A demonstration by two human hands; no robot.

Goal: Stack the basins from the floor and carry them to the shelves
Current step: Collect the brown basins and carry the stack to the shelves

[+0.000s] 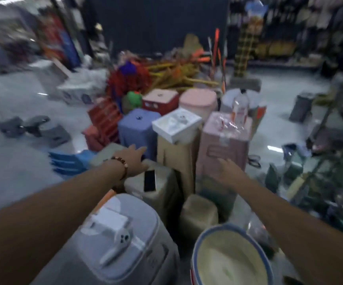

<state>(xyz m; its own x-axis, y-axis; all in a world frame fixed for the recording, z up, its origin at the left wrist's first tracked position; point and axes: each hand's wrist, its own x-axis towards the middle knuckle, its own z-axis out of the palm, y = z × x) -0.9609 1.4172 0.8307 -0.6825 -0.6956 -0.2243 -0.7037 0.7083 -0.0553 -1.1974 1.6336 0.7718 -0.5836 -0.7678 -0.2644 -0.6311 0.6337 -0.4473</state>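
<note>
— Shop floor (18,103) all round you, pale and glossy, blurred by your head's motion; shelving (279,38) stands far off at the back right, dark and crowded. From the head view, what is between you and it?

— Stacks of plastic stools; a blue one (136,128), a pink one (225,140), a beige one bearing a white box (176,125); brooms (178,73) heaped behind them.

— And the basin (231,258)?

— Only one you can be sure of; it sits at the bottom edge of the view, just beside your right forearm, blue-rimmed, cream inside; whether others nest under it cannot be told.

— Your hands?

— Your left hand (134,161), bead bracelet at the wrist, reaches forward with fingers straight over a beige stool top, beside a dark phone (149,181); it grips nothing. Your right hand (229,171) is spread loose in front of the pink stool; nothing in it either; the blur hides whether it touches.

— So how far along?

— Early, I judge; no basin is lifted, none is at the shelving; the gathering, the stacking and the whole carry remain for you.
</note>
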